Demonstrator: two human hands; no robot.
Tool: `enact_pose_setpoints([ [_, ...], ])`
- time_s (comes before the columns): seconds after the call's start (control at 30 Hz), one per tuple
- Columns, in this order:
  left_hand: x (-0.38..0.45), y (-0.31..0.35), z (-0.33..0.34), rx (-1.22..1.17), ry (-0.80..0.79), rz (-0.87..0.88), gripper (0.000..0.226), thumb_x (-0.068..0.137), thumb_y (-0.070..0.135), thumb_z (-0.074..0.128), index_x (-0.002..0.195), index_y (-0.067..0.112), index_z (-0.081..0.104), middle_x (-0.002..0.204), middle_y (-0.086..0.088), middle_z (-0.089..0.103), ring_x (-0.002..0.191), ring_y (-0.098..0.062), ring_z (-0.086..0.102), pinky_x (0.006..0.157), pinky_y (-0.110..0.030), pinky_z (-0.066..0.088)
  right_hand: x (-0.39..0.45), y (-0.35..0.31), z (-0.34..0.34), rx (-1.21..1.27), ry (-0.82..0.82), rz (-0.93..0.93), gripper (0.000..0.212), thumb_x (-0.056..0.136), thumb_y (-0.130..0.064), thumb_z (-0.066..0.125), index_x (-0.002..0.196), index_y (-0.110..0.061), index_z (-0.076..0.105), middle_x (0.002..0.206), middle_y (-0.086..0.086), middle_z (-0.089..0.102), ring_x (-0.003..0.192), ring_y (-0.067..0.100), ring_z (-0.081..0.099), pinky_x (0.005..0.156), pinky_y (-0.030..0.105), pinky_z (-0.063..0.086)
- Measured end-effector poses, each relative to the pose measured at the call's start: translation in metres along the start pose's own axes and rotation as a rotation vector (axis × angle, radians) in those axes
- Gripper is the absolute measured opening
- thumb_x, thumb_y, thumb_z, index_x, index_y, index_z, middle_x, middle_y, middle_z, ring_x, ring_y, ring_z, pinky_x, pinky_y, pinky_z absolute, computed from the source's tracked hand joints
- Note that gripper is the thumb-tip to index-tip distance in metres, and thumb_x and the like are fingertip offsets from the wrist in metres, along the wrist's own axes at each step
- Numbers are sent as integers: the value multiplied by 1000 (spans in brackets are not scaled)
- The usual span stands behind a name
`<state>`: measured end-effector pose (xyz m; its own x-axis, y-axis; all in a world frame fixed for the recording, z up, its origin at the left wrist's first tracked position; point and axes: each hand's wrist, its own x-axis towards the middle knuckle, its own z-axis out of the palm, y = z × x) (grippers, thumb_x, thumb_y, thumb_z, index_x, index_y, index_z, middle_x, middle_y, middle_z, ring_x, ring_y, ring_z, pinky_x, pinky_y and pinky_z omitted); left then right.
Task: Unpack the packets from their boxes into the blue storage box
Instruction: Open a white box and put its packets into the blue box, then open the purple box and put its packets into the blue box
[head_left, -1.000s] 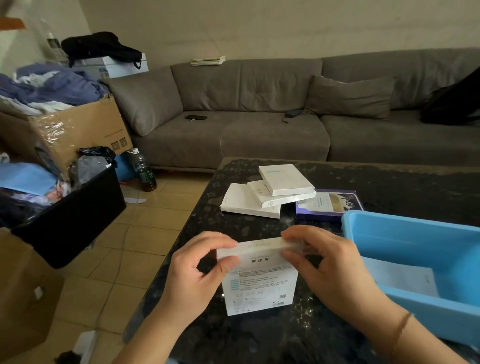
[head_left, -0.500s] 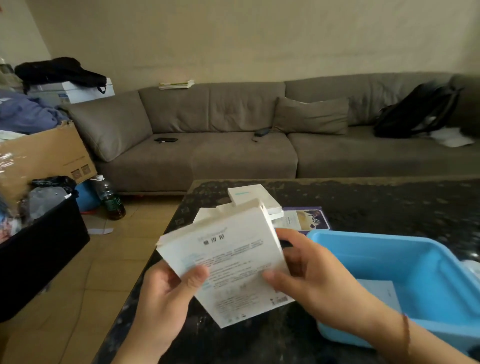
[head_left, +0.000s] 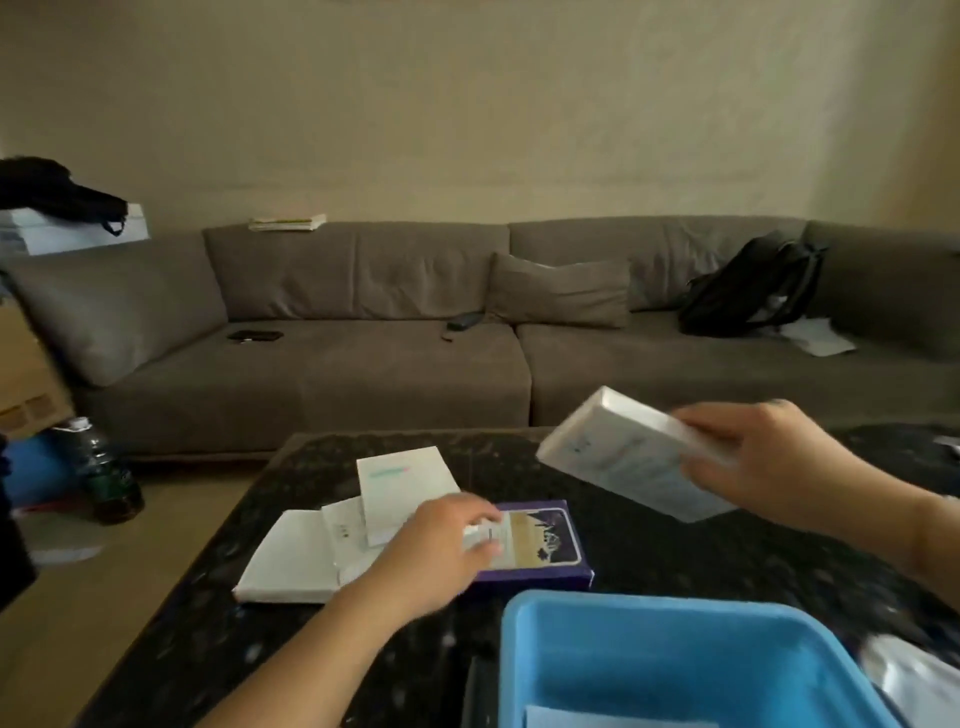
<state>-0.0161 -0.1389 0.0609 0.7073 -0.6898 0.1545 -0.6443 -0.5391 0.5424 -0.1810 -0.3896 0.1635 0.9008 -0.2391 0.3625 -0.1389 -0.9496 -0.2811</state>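
My right hand (head_left: 753, 462) grips a white box (head_left: 618, 462) by its right end, tilted in the air above the dark table (head_left: 675, 545). My left hand (head_left: 436, 551) reaches onto the purple box (head_left: 540, 540) lying flat on the table, its fingers and thumb curled round the box's left end; the picture is blurred there. To the left lie three white boxes (head_left: 400, 483), overlapping in a loose stack. The blue storage box (head_left: 623, 608) stands at the near right with a pale packet (head_left: 597, 721) on its floor.
A grey sofa (head_left: 363, 374) runs behind the table with a black backpack (head_left: 748, 286), a phone and a remote on it. A plastic bottle (head_left: 104, 473) and cardboard boxes stand on the floor at left. Something silvery (head_left: 914, 686) lies by the blue box's right rim.
Both hands held the white box in front of me; now my right hand alone has carried it up and right. My left hand let go and moved onto the purple box.
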Motion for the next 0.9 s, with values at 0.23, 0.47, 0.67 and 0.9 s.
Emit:
enact_pose_setpoints([
  [0.23, 40, -20, 54, 509, -238, 215, 64, 95, 48, 56, 150, 22, 36, 159, 4, 30, 144, -15, 28, 118, -32, 21, 18, 84, 71, -665, -517, -248, 54, 101, -37, 43, 151, -36, 24, 150, -10, 43, 127, 9, 52, 105, 24, 43],
  [0.47, 56, -26, 80, 617, -274, 306, 77, 99, 52, 45, 157, 14, 11, 165, -3, 6, 152, -17, 7, 121, -32, 9, -6, 130, 123, -587, -475, -391, 63, 72, -55, 76, 129, -33, 60, 126, -5, 66, 99, 10, 69, 69, 24, 58],
  [0.67, 63, -29, 89, 722, -223, 382, 62, 101, 45, 33, 147, 4, 40, 153, -14, 40, 140, -25, 41, 110, -37, 41, 3, 109, 130, -450, -354, -238, 55, 91, -70, 26, 116, -38, 63, 113, -20, 65, 100, 4, 62, 83, 25, 53],
  [0.9, 56, -41, 84, 621, 27, 627, 53, 90, 42, 40, 119, 9, 71, 118, -7, 72, 107, -15, 69, 85, -26, 56, 29, 53, 147, 910, -673, 706, 59, 94, -57, 40, 126, -9, 50, 100, 22, 72, 84, 35, 74, 69, 40, 59],
])
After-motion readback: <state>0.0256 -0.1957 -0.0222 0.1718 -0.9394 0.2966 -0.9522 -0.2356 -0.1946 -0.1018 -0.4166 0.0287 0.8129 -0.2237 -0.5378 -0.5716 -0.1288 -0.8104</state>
